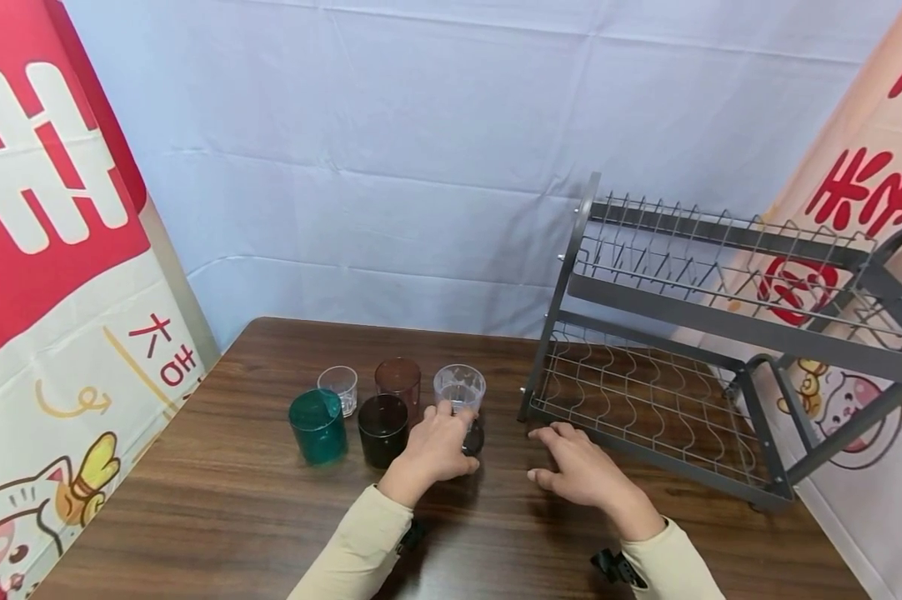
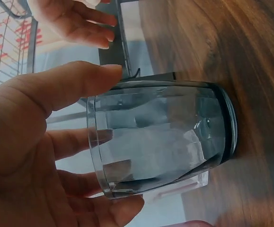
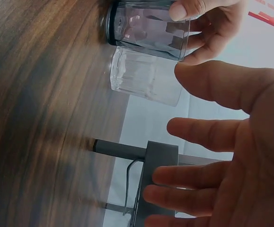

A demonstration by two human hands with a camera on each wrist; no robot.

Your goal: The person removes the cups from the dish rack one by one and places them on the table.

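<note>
My left hand (image 1: 438, 442) grips a smoky grey glass (image 2: 160, 137) near its rim, thumb on one side and fingers round the other. The glass stands upright with its base at the wooden table; in the head view the hand hides most of it. Just behind it is a clear glass (image 1: 460, 382). To the left stand a dark, almost black glass (image 1: 382, 433), a reddish-brown glass (image 1: 398, 379), a teal glass (image 1: 319, 429) and a smaller clear glass (image 1: 338, 383). My right hand (image 1: 582, 471) hovers over the table before the rack's left end, fingers spread, holding nothing.
A grey two-tier dish rack (image 1: 638, 310) with wire shelves occupies the right side of the table (image 1: 196, 492). Its lower shelf (image 1: 631, 392) sits low over the tabletop. A pale cloth (image 1: 391, 167) hangs behind, and printed banners (image 1: 46, 208) flank both sides.
</note>
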